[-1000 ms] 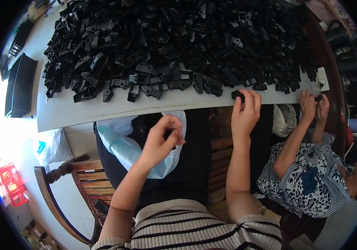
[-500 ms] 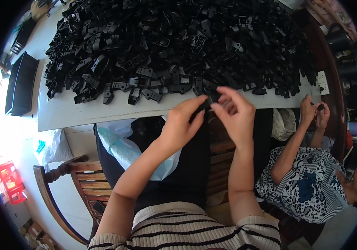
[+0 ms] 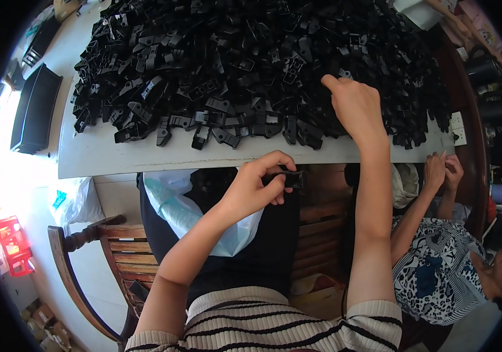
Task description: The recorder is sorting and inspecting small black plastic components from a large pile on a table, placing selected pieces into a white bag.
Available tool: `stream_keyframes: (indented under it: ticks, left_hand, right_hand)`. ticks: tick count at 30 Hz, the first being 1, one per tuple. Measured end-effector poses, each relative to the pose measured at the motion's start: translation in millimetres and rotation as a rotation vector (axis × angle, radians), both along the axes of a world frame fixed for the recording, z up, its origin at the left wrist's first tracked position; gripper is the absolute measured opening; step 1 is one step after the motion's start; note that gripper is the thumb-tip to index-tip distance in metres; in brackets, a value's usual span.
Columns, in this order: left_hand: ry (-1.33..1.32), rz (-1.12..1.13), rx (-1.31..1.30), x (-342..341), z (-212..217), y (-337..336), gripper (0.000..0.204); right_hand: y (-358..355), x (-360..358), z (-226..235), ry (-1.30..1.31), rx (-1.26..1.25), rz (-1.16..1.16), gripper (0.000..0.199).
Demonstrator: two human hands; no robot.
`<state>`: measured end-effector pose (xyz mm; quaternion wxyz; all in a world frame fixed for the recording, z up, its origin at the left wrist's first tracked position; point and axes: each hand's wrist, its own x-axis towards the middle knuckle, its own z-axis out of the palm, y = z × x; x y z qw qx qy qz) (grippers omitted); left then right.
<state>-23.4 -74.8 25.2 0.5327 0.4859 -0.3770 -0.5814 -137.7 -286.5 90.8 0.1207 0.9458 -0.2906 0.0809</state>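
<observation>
In front of the table's near edge, my left hand (image 3: pixel 261 180) pinches a small black plastic part (image 3: pixel 292 178) between thumb and fingers. The part sticks out past the fingertips toward the right. My right hand (image 3: pixel 356 108) is over the right side of a large heap of black plastic parts (image 3: pixel 204 58), its back turned up. Its fingers curl down among the parts, and whatever they grip is hidden. Several loose black pieces (image 3: pixel 226 137) lie along the heap's near border on the white tabletop (image 3: pixel 145 158).
At the right, a co-worker's hands (image 3: pixel 443 170) are close together by the table edge. A black bin (image 3: pixel 37 111) stands at the left. A pale plastic bag (image 3: pixel 204 226) lies across my lap. A wooden chair (image 3: pixel 78 240) and red plastic stools (image 3: pixel 12 243) are lower left. A power socket (image 3: pixel 458 128) sits at the table's right.
My hands have parted. The right one moved up and right from beside the left onto the heap. My left hand dropped slightly toward me, still holding a black part.
</observation>
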Motion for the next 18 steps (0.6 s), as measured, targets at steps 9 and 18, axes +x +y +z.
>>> stream_keyframes:
  ticks: [9,18]
  left_hand:
    - [0.215,0.058,-0.017,8.4,-9.3,2.6,0.031]
    - [-0.134,0.176,-0.046,13.0,-2.4,17.4,0.035]
  right_hand:
    - [88.9,-44.1,-21.8,-1.128,1.408,0.278,0.032]
    - [127.3,-30.9,-35.7,-0.689,0.5,0.325,0.041]
